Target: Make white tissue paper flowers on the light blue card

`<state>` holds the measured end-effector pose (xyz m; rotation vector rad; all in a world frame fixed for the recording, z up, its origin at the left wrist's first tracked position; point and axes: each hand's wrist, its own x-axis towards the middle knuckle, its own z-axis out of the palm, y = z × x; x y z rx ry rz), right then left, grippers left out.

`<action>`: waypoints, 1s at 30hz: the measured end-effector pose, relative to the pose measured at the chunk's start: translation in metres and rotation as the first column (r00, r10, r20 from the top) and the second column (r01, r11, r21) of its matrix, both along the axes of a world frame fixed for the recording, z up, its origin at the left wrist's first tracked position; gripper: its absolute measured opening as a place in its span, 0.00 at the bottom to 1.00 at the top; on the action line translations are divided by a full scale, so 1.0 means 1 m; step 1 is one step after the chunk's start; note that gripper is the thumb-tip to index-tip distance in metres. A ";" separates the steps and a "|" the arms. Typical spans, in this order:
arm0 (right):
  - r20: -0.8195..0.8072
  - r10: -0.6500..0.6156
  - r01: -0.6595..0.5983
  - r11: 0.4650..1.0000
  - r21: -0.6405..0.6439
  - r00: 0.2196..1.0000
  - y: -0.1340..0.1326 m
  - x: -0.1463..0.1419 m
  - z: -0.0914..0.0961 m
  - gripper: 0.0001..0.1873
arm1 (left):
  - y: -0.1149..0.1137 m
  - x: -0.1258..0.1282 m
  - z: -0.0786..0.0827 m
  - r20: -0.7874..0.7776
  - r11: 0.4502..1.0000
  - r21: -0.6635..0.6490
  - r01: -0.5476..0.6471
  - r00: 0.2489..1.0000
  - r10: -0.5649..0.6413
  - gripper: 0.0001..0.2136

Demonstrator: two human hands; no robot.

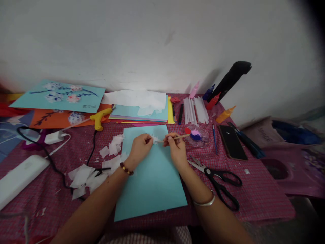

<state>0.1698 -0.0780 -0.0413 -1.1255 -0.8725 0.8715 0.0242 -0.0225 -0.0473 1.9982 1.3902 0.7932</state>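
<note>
My left hand (141, 146) is closed in a pinch at a small crumpled piece of white tissue paper (155, 140). My right hand (176, 149) grips a thin wooden stick (182, 136), whose tip points left to that tissue. Both hands are over the upper part of a light blue sheet of paper (152, 183). Loose white tissue squares (83, 176) lie left of the sheet, partly behind my left forearm. Beyond my right hand, red, pink and blue paint blobs (195, 136) sit on a clear plastic piece. Black-handled scissors (210, 173) lie open beside my right forearm.
A yellow glue gun (100, 119) with a black cord lies at left, near a white power strip (22, 178). Finished flower pictures (88, 105) and stacked paper (139, 113) line the wall. Glue sticks (201, 110), paint bottles (225, 114) and a phone (232, 142) are at right.
</note>
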 end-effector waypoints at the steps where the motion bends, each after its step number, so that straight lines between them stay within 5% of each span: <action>1: 0.000 -0.005 0.005 1.000 0.006 1.000 0.000 -0.001 0.000 0.05 | 0.000 0.000 0.000 0.002 1.000 -0.001 0.002 1.000 -0.002 0.08; 16: 0.047 0.053 -0.052 0.998 -0.018 0.997 0.007 -0.002 -0.012 0.07 | 0.001 -0.001 0.004 0.100 0.999 -0.034 0.014 0.995 -0.011 0.15; 30: -0.027 -0.042 0.043 0.998 0.041 0.999 0.002 0.003 -0.010 0.07 | 0.010 -0.014 0.007 0.453 0.950 -0.309 -0.043 0.872 0.187 0.08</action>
